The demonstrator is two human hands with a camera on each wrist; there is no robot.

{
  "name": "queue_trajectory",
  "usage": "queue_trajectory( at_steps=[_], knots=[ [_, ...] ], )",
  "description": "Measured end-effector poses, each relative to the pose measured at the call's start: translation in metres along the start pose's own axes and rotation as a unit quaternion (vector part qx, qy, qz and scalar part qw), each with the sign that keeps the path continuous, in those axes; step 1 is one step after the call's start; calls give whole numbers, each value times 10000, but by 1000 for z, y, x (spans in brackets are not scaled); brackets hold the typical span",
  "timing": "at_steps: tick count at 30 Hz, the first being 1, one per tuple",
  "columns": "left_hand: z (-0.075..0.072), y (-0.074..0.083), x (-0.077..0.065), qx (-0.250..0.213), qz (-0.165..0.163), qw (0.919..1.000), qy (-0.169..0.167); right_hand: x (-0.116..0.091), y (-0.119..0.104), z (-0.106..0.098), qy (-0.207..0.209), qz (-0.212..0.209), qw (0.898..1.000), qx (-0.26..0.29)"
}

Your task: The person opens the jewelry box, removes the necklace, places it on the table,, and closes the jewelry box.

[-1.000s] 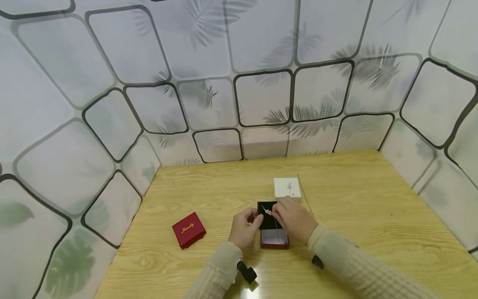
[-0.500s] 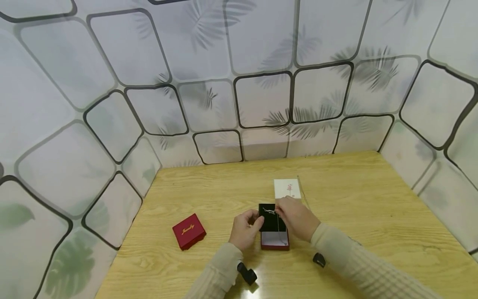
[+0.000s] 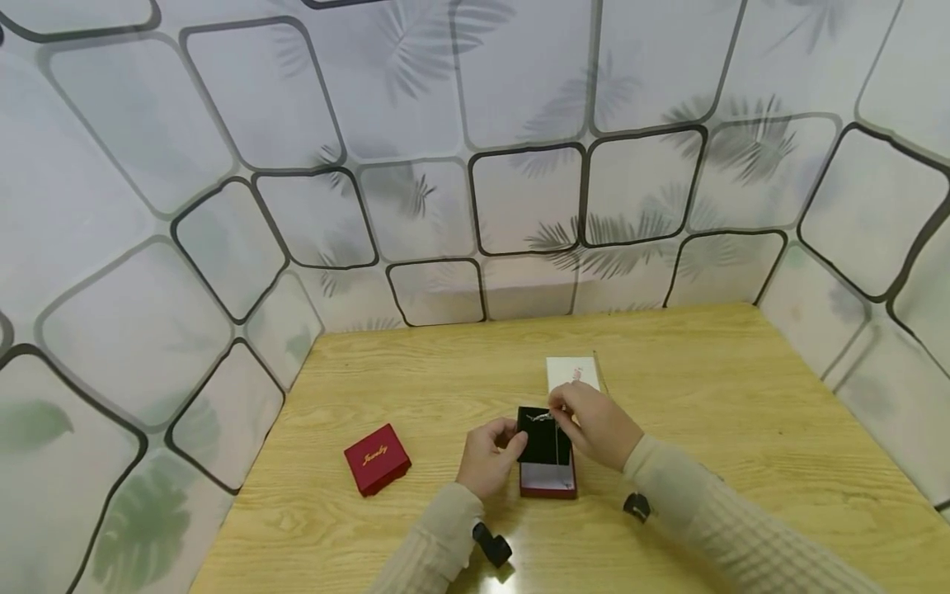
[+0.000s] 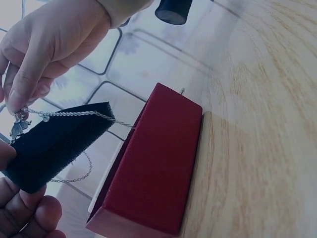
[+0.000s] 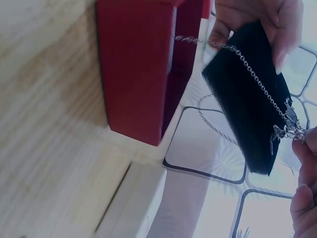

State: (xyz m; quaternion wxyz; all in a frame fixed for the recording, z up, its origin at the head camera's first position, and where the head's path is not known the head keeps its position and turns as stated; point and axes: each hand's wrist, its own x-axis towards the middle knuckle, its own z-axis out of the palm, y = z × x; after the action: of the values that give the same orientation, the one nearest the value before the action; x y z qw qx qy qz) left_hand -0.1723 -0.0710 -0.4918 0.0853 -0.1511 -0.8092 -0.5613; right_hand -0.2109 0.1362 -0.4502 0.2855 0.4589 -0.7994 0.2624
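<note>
My left hand point(image 3: 487, 456) grips the left edge of a black foam pad point(image 4: 59, 144), thumb on its face, holding it tilted over a red jewelry box base point(image 3: 547, 493). With thumb and fingertips, my right hand point(image 3: 597, 425) pinches a silver necklace point(image 5: 255, 74) near its small charms point(image 5: 291, 116) at the pad's upper right. The chain crosses the pad's face and trails down into the box base, whose pale inside shows in the head view. In the left wrist view another stretch of chain loops below the pad.
The red lid point(image 3: 377, 459) with gold "Jewelry" lettering lies on the wooden table point(image 3: 430, 371) to the left. A white box point(image 3: 571, 371) stands just behind the hands, with a thin chain point(image 3: 603, 375) along its right side. Patterned fabric walls point(image 3: 416, 206) enclose the table.
My right hand has drawn slightly up and to the right along the pad with the necklace. My left hand keeps holding the pad, almost still.
</note>
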Motion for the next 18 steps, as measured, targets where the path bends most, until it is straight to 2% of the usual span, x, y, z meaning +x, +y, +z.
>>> queue_trajectory(
  at_steps=[3, 7, 11, 18],
  knots=[
    [-4, 15, -3, 15, 63, 10000, -51, 3, 3, -3, 11, 45, 10000, -23],
    [-9, 33, -6, -4, -29, 9998, -204, 5, 8, -5, 60, 103, 9999, -38],
    [-9, 36, -7, 4, -113, 9996, -257, 5, 12, -5, 1, 145, 9999, -52],
    [-9, 33, -6, -61, -52, 9996, -255, 10, 15, -6, -145, 317, 9994, -43]
  ],
)
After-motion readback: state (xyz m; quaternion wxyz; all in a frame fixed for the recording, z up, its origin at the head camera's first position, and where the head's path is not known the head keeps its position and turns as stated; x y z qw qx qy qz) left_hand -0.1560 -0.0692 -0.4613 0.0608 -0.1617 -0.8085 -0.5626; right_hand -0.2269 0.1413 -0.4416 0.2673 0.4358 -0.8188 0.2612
